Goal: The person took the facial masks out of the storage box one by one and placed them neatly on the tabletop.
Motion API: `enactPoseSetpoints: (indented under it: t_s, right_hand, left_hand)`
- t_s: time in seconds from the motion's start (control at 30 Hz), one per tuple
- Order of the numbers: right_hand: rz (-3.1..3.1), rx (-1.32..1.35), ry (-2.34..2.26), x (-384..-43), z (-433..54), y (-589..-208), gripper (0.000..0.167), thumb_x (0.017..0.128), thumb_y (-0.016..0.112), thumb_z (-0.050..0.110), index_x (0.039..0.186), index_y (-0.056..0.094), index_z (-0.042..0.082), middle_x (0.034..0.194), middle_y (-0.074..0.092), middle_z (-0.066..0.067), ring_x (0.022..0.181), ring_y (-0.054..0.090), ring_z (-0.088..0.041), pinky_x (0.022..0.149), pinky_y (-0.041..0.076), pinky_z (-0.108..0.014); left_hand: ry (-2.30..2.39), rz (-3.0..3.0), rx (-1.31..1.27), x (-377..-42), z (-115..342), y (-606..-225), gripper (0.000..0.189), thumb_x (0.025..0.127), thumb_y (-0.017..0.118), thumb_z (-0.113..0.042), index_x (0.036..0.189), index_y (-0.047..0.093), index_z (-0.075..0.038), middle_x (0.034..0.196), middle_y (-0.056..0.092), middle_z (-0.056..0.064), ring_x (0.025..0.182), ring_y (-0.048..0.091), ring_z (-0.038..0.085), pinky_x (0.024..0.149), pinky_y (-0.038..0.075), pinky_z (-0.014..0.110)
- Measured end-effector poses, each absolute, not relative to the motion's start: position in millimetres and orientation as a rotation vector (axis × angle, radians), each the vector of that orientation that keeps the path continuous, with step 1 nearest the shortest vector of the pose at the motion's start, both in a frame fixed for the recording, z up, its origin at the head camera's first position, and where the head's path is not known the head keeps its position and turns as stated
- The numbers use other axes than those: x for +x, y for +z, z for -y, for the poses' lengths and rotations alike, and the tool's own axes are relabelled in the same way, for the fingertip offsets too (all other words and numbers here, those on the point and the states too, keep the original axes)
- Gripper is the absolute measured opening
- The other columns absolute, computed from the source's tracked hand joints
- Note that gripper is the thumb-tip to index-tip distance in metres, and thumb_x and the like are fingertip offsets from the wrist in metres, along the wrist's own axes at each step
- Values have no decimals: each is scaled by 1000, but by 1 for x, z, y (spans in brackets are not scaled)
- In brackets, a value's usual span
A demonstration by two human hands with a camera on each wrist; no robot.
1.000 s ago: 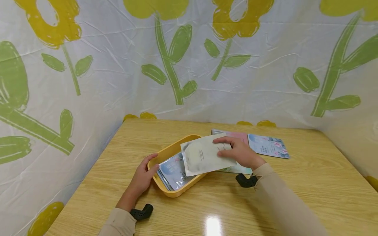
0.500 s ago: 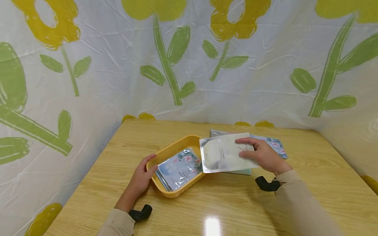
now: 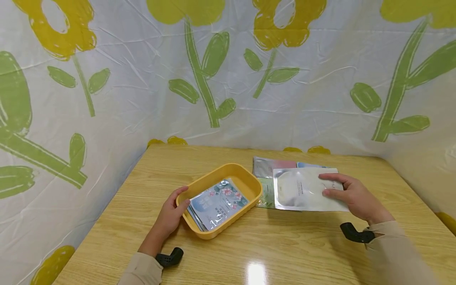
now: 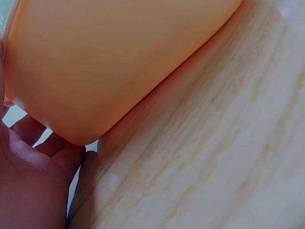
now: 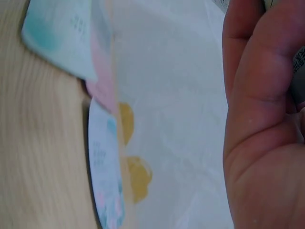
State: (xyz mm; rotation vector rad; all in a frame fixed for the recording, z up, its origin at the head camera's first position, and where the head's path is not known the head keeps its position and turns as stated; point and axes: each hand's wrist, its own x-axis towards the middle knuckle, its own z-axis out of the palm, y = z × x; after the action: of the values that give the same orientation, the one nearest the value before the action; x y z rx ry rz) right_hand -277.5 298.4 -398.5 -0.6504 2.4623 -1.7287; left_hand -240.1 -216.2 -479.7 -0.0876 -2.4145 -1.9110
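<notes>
My left hand (image 3: 171, 211) grips the left end of a yellow plastic basket (image 3: 210, 234), thumb over the rim. In the left wrist view its fingers curl beneath the basket's outer wall (image 4: 114, 62). Inside lie blue floral sheet mask packets (image 3: 219, 204), stacked flat. My right hand (image 3: 356, 198) pinches a white and silver sheet mask packet (image 3: 299, 190) by its right end, thumb on the near face. This packet is to the right of the basket, overlapping other packets behind it in the head view. In the right wrist view it is mostly hidden behind my fingers.
On the wooden table (image 3: 303, 245) right of the basket lie a green packet (image 3: 265, 194), a silver and pink packet (image 3: 267, 166) and a blue floral packet (image 5: 107, 164). A flower-printed cloth (image 3: 313, 99) hangs behind and beside the table.
My right hand has carried the white and silver packet rightward, away from over the basket, uncovering the blue floral packets inside. My left hand has stayed on the basket.
</notes>
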Motion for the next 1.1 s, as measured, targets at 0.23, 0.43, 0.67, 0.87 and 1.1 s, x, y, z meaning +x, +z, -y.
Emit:
enactPoseSetpoints:
  t_s: [0.23,0.43,0.67,0.87,1.1]
  right_hand:
    - [-2596,-534,-1654,-271,-328,-404,48,95,63,-3,129,67,30,105,60,10,74,62,-9,61,52,-22]
    - [-2699,-480,-1556,-266,-351,-412,44,96,64,1,135,64,21,117,51,22,83,56,-6,68,48,-19]
    - [-2716,-371,-1484,-264,-372,-428,42,97,64,5,138,61,16,121,43,28,91,52,-1,71,47,-17]
    - [-2751,-314,-1376,-265,-383,-436,41,100,63,13,141,58,13,129,37,17,99,44,5,75,42,-12]
    - [-2740,-265,-1294,-271,-388,-439,46,100,63,19,142,53,3,144,40,-21,111,45,-5,78,38,-10]
  left_hand:
    - [-1921,2405,-81,-239,216,-479,46,103,55,-14,148,45,-10,157,34,16,144,34,32,112,34,46]
    - [-1924,2402,-87,-240,216,-480,46,103,55,-13,148,45,-10,157,34,16,144,33,31,113,32,46]
    - [-1921,2407,-88,-239,216,-479,46,103,56,-16,148,45,-10,157,34,17,143,34,32,112,34,46]
    - [-1930,2401,-88,-239,216,-479,46,103,56,-15,148,45,-10,157,33,16,144,33,31,113,33,46]
    - [-1933,2397,-97,-240,216,-480,46,103,55,-13,148,45,-10,156,34,16,141,37,31,111,36,46]
